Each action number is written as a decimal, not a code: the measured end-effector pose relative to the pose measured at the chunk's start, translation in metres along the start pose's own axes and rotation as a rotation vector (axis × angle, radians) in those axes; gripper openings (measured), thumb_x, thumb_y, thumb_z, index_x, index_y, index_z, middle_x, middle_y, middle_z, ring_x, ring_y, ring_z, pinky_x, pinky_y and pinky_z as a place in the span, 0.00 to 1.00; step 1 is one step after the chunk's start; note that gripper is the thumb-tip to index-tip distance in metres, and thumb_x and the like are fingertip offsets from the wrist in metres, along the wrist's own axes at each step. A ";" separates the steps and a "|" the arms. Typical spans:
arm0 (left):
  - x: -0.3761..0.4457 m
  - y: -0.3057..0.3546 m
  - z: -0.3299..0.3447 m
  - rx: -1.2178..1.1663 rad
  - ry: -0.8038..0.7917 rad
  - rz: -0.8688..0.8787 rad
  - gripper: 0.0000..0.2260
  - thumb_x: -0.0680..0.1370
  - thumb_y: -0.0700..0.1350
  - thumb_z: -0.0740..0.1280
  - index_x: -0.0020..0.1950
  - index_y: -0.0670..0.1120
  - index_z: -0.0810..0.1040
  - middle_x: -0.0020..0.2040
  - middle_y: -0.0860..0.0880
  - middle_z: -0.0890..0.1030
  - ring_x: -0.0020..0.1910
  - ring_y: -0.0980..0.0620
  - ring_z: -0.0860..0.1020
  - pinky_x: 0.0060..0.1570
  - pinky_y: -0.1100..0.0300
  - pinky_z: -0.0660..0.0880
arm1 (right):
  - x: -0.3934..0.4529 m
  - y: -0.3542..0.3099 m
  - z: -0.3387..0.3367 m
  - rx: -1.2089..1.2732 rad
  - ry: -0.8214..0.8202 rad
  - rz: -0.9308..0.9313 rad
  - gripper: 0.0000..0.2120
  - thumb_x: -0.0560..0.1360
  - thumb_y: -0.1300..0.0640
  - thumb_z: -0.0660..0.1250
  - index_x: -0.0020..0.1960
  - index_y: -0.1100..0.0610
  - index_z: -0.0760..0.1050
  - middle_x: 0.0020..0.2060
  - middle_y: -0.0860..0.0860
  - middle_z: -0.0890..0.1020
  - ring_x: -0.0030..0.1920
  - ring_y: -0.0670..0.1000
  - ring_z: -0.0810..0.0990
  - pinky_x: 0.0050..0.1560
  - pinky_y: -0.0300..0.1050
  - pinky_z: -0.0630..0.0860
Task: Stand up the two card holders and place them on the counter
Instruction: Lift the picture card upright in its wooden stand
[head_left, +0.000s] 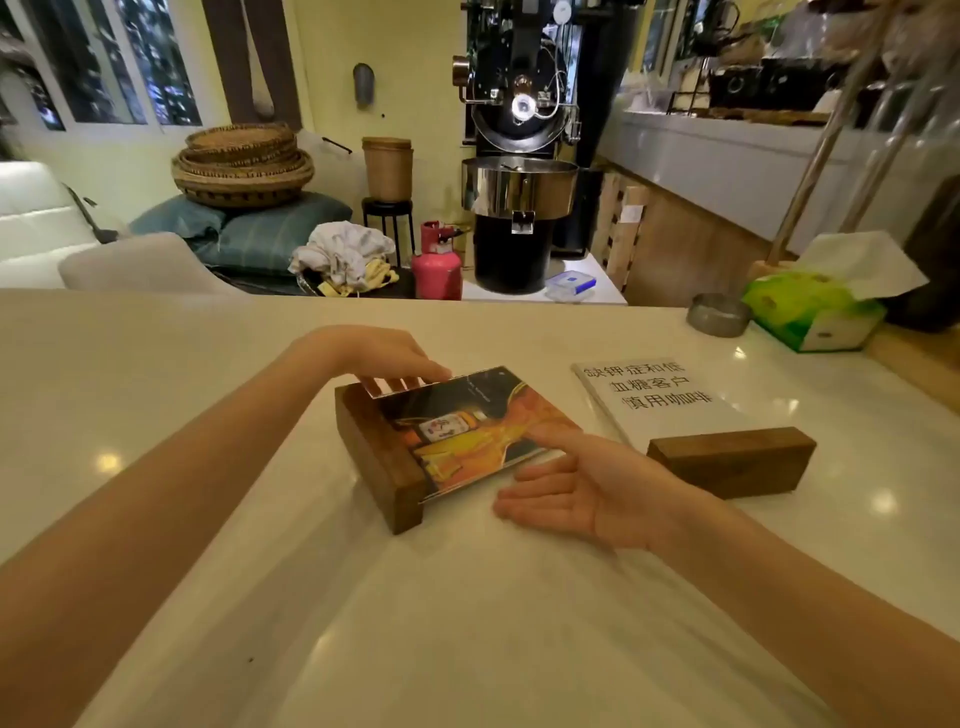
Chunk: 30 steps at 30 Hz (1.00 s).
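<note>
My left hand (385, 358) touches the far edge of the lying picture card holder (467, 423) with straight fingers; my right hand (589, 491) lies flat beside it, thumb on top.

Bare forearms (171, 467), bare left hand (384, 358), right hand (587, 493)

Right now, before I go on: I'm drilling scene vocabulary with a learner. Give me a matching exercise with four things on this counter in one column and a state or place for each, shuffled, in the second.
Things
1. picture card holder
2. text card holder
3. tissue box
4. metal dish

States or places
a. round, grey, just left of the green box
b. lying down, no hand on it
c. green, at the far right of the counter
d. lying down, left hand and right hand touching it

Pairs: 1-d, 2-b, 3-c, 4-a
</note>
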<state>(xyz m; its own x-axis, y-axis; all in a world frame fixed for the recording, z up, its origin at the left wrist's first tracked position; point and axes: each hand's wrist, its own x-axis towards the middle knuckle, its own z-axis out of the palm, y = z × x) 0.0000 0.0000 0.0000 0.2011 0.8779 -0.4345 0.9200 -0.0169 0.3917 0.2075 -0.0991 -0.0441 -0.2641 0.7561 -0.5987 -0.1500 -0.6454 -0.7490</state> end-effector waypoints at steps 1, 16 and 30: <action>-0.001 0.000 0.001 -0.001 -0.001 0.007 0.21 0.76 0.56 0.58 0.63 0.45 0.73 0.61 0.45 0.75 0.57 0.48 0.73 0.55 0.54 0.73 | 0.002 0.001 0.001 0.009 -0.005 0.018 0.17 0.73 0.55 0.66 0.46 0.71 0.71 0.41 0.67 0.81 0.39 0.61 0.83 0.39 0.49 0.81; -0.003 -0.012 0.012 -0.001 0.175 0.097 0.16 0.73 0.43 0.67 0.61 0.42 0.76 0.59 0.44 0.79 0.57 0.47 0.75 0.53 0.58 0.70 | 0.022 0.014 0.030 0.017 0.010 -0.143 0.06 0.74 0.65 0.63 0.49 0.64 0.76 0.37 0.59 0.83 0.31 0.52 0.84 0.33 0.42 0.82; -0.003 0.011 0.009 -0.380 0.398 0.269 0.21 0.74 0.39 0.66 0.66 0.47 0.69 0.56 0.44 0.77 0.50 0.49 0.76 0.38 0.64 0.73 | 0.004 -0.020 0.017 -0.497 0.313 -0.704 0.06 0.72 0.61 0.68 0.39 0.58 0.70 0.35 0.55 0.84 0.31 0.48 0.85 0.34 0.41 0.82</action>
<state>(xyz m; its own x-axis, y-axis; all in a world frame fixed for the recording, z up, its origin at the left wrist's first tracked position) 0.0123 -0.0067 -0.0019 0.2008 0.9792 0.0277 0.6551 -0.1552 0.7395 0.1930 -0.0853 -0.0262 0.0139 0.9988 0.0466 0.2682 0.0412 -0.9625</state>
